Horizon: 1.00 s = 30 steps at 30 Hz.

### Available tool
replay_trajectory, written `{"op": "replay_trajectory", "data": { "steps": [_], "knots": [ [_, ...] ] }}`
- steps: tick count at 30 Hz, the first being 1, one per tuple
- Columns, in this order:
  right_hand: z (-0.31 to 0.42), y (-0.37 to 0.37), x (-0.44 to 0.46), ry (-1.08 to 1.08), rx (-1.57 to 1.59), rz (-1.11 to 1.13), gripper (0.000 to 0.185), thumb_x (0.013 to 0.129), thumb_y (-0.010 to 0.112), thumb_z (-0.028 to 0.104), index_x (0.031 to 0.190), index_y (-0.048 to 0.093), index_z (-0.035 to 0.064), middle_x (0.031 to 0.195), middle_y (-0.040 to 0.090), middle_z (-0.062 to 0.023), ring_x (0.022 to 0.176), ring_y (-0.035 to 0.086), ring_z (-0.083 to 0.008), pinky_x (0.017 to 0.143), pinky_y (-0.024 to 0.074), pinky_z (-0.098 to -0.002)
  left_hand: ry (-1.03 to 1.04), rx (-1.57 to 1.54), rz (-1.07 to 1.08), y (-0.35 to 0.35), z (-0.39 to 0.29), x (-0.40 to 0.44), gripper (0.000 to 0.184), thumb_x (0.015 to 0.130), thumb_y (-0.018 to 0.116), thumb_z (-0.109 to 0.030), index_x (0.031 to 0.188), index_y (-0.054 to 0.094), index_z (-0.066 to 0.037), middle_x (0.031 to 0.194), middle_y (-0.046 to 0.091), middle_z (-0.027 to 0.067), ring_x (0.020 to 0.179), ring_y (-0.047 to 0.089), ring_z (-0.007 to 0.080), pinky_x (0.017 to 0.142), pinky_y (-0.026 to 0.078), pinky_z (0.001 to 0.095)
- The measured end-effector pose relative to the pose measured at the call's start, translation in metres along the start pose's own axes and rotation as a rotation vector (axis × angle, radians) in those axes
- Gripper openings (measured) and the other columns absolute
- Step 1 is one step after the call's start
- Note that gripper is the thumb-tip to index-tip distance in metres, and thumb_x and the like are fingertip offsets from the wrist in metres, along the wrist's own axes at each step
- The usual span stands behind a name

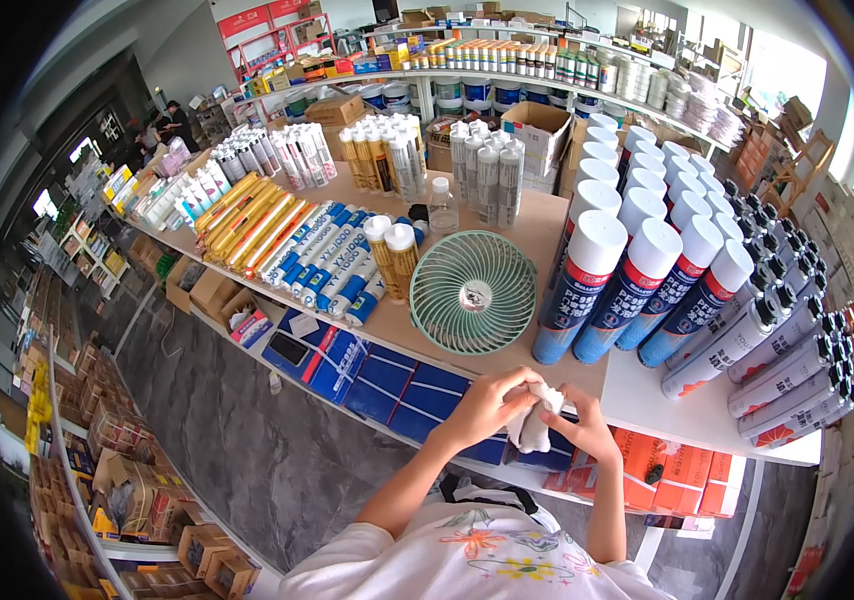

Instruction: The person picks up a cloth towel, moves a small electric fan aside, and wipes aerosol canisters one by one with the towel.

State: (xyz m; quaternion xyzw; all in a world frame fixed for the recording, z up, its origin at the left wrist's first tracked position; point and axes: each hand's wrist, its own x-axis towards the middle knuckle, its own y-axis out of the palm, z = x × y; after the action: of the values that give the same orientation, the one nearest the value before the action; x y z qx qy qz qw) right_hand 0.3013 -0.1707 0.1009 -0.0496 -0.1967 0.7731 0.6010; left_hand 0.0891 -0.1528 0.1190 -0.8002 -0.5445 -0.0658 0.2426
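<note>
- Held a white, crumpled piece [530, 430], cloth or tissue by its look, between left hand [487, 408] and right hand [589, 430], just in front of the body.
- Pinched its upper part with the left fingers, bent and close together; pressed its right side with the right thumb, near the other right fingers, partly hidden.
- Showed, by judgement, a handling step with both hands, perhaps folding or wiping; could not tell which of the two.
- Hung the lower end of the piece down loosely, near the front edge of the surface [387, 322].
- Had close by, on the surface, a round green fan [447, 300] and, to the right, tall spray cans [587, 290] with white caps, upright in rows.
- Called, in all likelihood, for a light but sure pinch on both sides, because of the softness of the piece, and for some care near the cans.
</note>
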Motion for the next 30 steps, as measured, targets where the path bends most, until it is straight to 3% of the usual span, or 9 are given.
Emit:
{"op": "replay_trajectory", "data": {
  "steps": [7,10,15,17,19,22,25,26,30],
  "knots": [
    [-0.029,0.011,-0.021,0.052,0.022,0.050,0.043,0.080,0.080,0.022,0.112,0.068,-0.0033,0.101,0.071,-0.0116,0.094,0.064,-0.0182,0.089,0.0488,-0.0334,0.038,-0.085,-0.138,-0.008,-0.018,-0.004,0.017,0.090,0.066,0.000,0.106,0.062,0.001,0.094,0.070,0.0044,0.081,0.067,0.0073,0.069,0.051,0.0220],
    [-0.049,0.012,-0.030,0.152,0.060,0.161,0.044,0.083,0.079,0.023,0.116,0.066,-0.0031,0.103,0.072,-0.0111,0.096,0.065,-0.0159,0.090,0.0494,-0.0329,-0.019,-0.120,-0.145,-0.018,-0.020,-0.009,0.019,0.088,0.069,-0.001,0.106,0.062,0.002,0.095,0.070,0.0046,0.086,0.067,0.0064,0.070,0.051,0.0215],
    [-0.079,0.007,-0.044,0.290,0.155,0.323,0.040,0.091,0.073,0.023,0.121,0.065,-0.0026,0.103,0.071,-0.0080,0.095,0.062,-0.0100,0.085,0.0507,-0.0284,-0.047,-0.178,-0.163,-0.026,-0.019,-0.010,0.021,0.087,0.070,-0.003,0.106,0.063,0.002,0.092,0.070,0.0033,0.082,0.062,0.0051,0.071,0.049,0.0227],
    [-0.074,0.005,-0.046,0.325,0.362,0.251,0.032,0.095,0.069,0.020,0.118,0.066,-0.0016,0.096,0.067,-0.0004,0.088,0.057,-0.0054,0.077,0.0492,-0.0245,-0.087,-0.150,-0.151,-0.026,-0.016,-0.009,0.020,0.087,0.069,-0.002,0.106,0.064,0.001,0.092,0.070,0.0031,0.081,0.062,0.0048,0.071,0.049,0.0219],
    [-0.067,-0.002,-0.047,0.330,0.316,0.191,0.022,0.098,0.066,0.020,0.105,0.066,-0.0012,0.081,0.054,0.0080,0.073,0.045,-0.0017,0.060,0.0409,-0.0215,-0.082,-0.124,-0.141,-0.026,-0.009,-0.010,0.019,0.088,0.069,-0.002,0.106,0.064,0.001,0.090,0.069,0.0027,0.080,0.061,0.0042,0.069,0.048,0.0211],
    [-0.060,-0.006,-0.045,0.305,0.333,0.011,0.026,0.098,0.066,0.024,0.100,0.066,-0.0017,0.076,0.050,0.0082,0.068,0.042,-0.0020,0.055,0.0365,-0.0221,-0.140,-0.117,-0.158,-0.030,-0.002,-0.013,0.017,0.089,0.069,-0.002,0.105,0.064,0.001,0.087,0.069,0.0021,0.077,0.059,0.0022,0.065,0.047,0.0195],
    [-0.055,-0.021,-0.042,0.313,0.136,-0.041,0.029,0.098,0.065,0.026,0.092,0.063,-0.0025,0.072,0.047,0.0077,0.066,0.038,-0.0021,0.053,0.0331,-0.0223,-0.173,-0.191,-0.249,-0.036,0.010,-0.017,0.018,0.089,0.069,-0.002,0.106,0.063,0.002,0.088,0.068,0.0013,0.077,0.058,0.0021,0.066,0.046,0.0188],
    [-0.056,-0.021,-0.042,0.323,0.209,-0.062,0.034,0.098,0.065,0.029,0.083,0.057,-0.0008,0.070,0.043,0.0078,0.065,0.033,-0.0031,0.052,0.0288,-0.0228,-0.150,-0.210,-0.267,-0.038,0.010,-0.017,0.018,0.089,0.070,-0.001,0.105,0.063,0.003,0.089,0.067,0.0007,0.076,0.056,0.0021,0.065,0.045,0.0185],
    [-0.062,-0.022,-0.044,0.256,0.165,-0.013,0.039,0.099,0.063,0.031,0.076,0.049,0.0025,0.071,0.035,0.0081,0.066,0.028,-0.0050,0.053,0.0257,-0.0249,-0.144,-0.215,-0.277,-0.044,0.010,-0.016,0.016,0.090,0.069,-0.003,0.104,0.063,0.003,0.086,0.067,0.0008,0.073,0.055,0.0011,0.063,0.042,0.0178]
  ]
}}
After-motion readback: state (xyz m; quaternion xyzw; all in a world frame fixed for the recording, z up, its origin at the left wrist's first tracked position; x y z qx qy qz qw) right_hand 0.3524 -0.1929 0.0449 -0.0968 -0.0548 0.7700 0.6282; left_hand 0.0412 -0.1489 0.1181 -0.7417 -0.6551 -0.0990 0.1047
